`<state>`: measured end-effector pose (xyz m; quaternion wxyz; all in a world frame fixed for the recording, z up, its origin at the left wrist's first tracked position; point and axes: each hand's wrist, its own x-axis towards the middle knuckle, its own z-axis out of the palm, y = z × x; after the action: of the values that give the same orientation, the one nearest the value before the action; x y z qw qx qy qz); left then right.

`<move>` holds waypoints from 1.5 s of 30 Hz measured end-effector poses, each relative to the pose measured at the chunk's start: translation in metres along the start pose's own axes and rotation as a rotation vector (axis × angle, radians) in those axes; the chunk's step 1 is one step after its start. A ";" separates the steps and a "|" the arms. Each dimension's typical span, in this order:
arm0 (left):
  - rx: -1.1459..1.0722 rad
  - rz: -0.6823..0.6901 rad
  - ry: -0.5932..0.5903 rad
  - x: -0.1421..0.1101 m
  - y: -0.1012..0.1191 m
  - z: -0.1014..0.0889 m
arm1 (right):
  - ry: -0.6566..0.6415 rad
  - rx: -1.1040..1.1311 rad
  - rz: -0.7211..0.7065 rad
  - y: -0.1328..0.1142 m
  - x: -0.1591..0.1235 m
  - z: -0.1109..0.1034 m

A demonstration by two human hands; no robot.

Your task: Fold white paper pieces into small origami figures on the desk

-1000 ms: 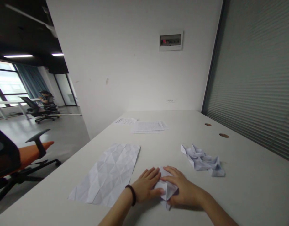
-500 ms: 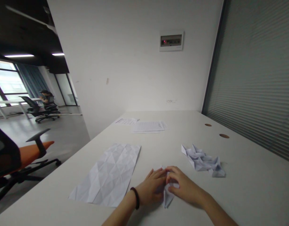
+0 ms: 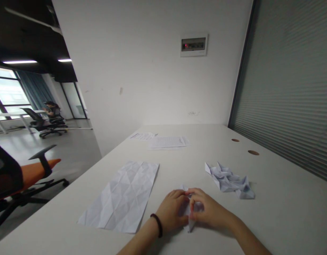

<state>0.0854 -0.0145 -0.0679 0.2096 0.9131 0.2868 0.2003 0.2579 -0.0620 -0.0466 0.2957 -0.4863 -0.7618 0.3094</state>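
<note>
Between my two hands is a small folded piece of white paper (image 3: 191, 224), mostly covered by my fingers. My left hand (image 3: 174, 208), with a dark band on its wrist, curls round its left side. From the right, my right hand (image 3: 206, 207) pinches the paper between thumb and forefinger. To the left lies a creased white sheet (image 3: 126, 196), spread flat with a pattern of folds. A folded paper piece (image 3: 229, 180) with raised points rests on the table to the right of my hands.
Printed sheets (image 3: 167, 142) lie farther back on the white table (image 3: 200, 141). Two round holes (image 3: 253, 152) are near its right edge, beside a blind-covered glass panel (image 3: 286, 88). An orange chair (image 3: 33, 173) stands at the left; a person (image 3: 51, 111) sits far behind it.
My left fingers have curled in more and my right thumb has closed toward the forefinger on the folded paper. Less of the paper shows now. The other papers lie as before.
</note>
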 end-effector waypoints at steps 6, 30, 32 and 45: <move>-0.123 -0.076 0.061 -0.002 -0.010 -0.004 | 0.127 -0.250 0.119 0.025 0.004 0.016; -0.337 -0.282 0.000 -0.003 -0.020 -0.009 | 0.433 0.547 0.112 0.026 0.018 0.010; -0.472 -0.320 0.042 -0.002 -0.019 -0.010 | 0.471 0.607 0.084 0.026 0.020 0.009; -0.542 -0.151 0.542 0.004 -0.020 -0.017 | 0.556 0.334 0.006 0.018 0.017 0.014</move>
<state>0.0710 0.0071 -0.0627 0.3739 0.7150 0.3346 0.4869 0.2515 -0.0433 -0.0665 0.5671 -0.4992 -0.5892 0.2863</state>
